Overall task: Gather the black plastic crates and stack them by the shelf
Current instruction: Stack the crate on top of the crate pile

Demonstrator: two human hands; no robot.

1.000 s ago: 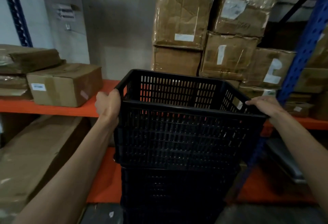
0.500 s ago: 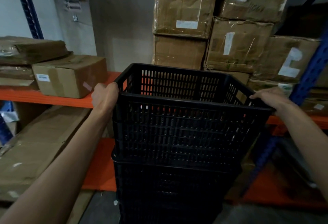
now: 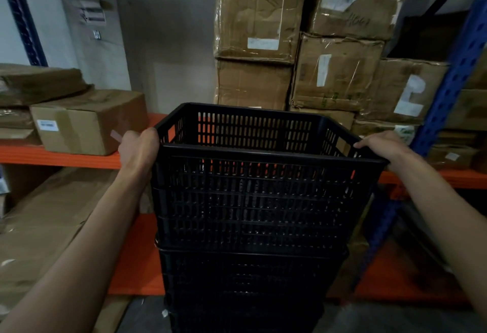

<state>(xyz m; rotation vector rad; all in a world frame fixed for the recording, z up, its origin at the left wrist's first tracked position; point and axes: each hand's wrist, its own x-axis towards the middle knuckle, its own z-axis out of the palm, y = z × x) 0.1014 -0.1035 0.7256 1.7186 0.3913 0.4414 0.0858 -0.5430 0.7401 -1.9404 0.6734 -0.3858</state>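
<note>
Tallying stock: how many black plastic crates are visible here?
2 clearly: the top black slatted plastic crate, gripped by left hand and right hand, and another crate beneath it. The dark stack's bottom may hide more.

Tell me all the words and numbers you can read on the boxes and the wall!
None can be read.
White sticker on the small brown cardboard box on the orange shelf: blurred.
White labels on the big stacked brown cardboard boxes: blank or smeared.
Dark handwriting on the top right box: illegible.
White paper notice on the grey wall: blurred.
Black plastic crate: no label showing.
</note>
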